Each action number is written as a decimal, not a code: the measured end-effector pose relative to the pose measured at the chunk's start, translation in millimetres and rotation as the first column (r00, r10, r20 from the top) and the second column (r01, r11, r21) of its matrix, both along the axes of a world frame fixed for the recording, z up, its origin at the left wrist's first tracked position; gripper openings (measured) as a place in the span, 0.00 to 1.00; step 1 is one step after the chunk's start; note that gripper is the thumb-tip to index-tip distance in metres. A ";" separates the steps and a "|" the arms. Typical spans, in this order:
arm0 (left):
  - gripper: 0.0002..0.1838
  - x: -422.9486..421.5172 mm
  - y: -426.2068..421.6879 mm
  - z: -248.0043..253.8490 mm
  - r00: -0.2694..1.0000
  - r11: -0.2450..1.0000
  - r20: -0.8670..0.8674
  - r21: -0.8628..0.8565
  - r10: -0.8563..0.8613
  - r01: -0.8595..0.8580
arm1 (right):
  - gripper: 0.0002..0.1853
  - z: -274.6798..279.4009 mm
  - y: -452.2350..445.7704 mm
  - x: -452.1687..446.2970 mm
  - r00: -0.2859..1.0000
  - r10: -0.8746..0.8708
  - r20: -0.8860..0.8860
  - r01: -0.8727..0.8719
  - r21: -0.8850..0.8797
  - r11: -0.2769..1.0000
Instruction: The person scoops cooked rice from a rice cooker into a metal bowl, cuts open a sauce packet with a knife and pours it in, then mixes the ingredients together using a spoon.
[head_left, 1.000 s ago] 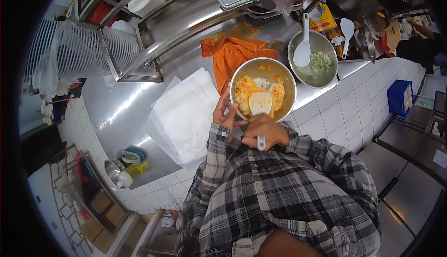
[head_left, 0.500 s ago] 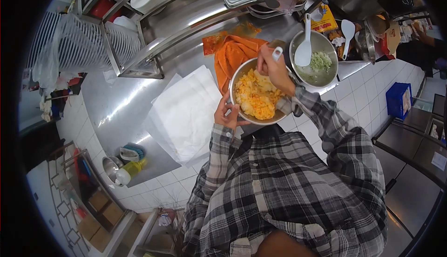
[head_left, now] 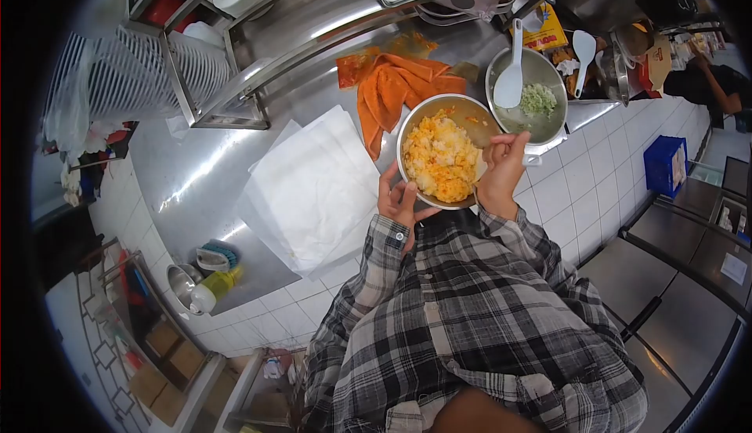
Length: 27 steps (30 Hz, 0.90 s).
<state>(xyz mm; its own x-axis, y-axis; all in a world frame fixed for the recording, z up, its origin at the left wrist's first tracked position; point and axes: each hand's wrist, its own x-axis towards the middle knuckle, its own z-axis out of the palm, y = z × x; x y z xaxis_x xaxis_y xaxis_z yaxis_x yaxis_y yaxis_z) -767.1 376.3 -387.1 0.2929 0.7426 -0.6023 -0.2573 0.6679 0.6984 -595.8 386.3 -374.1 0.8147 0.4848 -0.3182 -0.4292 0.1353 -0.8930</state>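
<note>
A metal mixing bowl of orange-tinted rice is tilted slightly in front of my shirt. My left hand grips its lower left side, thumb near the rim and fingers against the outside. At the bowl's right edge, my right hand is closed around a white rice paddle; the handle end pokes out to the right, while the blade is mostly hidden against the rice. Just beyond sits a second metal bowl holding a chopped pale-green ingredient and another white paddle.
White paper sheets lie on the steel counter to the left. Behind the bowl is a crumpled orange cloth. A brush and yellow bottle stand near the corner. Overhead runs a steel shelf. Another person is far right.
My right hand has come down from the bowl's far side to its right edge, turning the paddle so its handle points right. The bowl has shifted slightly right, and the rice is gathered leftward.
</note>
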 end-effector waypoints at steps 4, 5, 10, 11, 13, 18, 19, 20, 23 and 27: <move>0.32 2.2 -4.9 -2.0 1.000 1.000 0.010 -0.021 0.002 -0.002 | 0.28 -3.9 3.0 13.3 0.969 -0.124 -0.212 0.130 0.014 0.991; 0.33 2.6 -6.1 -1.2 1.000 0.999 0.016 -0.034 0.008 -0.007 | 0.28 -2.7 7.4 17.7 0.953 -0.144 -0.267 0.153 0.015 0.988; 0.33 1.3 -9.7 -4.9 0.996 0.997 0.051 -0.038 0.069 -0.067 | 0.27 3.5 32.6 24.2 0.961 -0.082 -0.264 0.101 0.059 0.993; 0.33 0.3 -9.8 -6.4 0.996 0.997 0.056 -0.032 0.068 -0.066 | 0.27 9.4 38.5 24.4 0.960 -0.070 -0.272 0.089 0.057 0.994; 0.30 -1.4 -11.5 -7.7 0.999 0.999 0.003 -0.009 0.036 -0.036 | 0.27 22.5 45.7 26.6 0.962 0.005 -0.273 0.013 0.065 0.998; 0.28 0.0 -7.3 -4.0 0.999 0.999 -0.034 0.007 0.039 -0.039 | 0.28 54.1 43.8 30.2 0.961 0.242 -0.135 -0.218 0.174 0.960; 0.28 0.1 -6.6 -3.1 0.999 0.999 -0.028 0.003 0.039 -0.039 | 0.28 58.0 39.8 26.5 0.956 0.286 -0.072 -0.268 0.197 0.943; 0.28 0.6 -6.0 -2.8 0.999 0.999 -0.022 0.001 0.039 -0.039 | 0.29 52.9 35.1 20.5 0.898 0.426 -0.112 -0.390 0.247 0.887; 0.27 0.5 -3.7 -6.8 0.997 0.999 -0.072 0.004 0.042 -0.042 | 0.32 19.2 36.1 2.0 0.741 0.664 -0.097 -0.616 0.294 0.731; 0.29 -3.7 -3.7 -9.7 0.994 0.996 -0.065 -0.026 0.087 -0.089 | 0.32 14.1 68.0 8.6 0.773 0.611 0.168 -0.631 0.115 0.767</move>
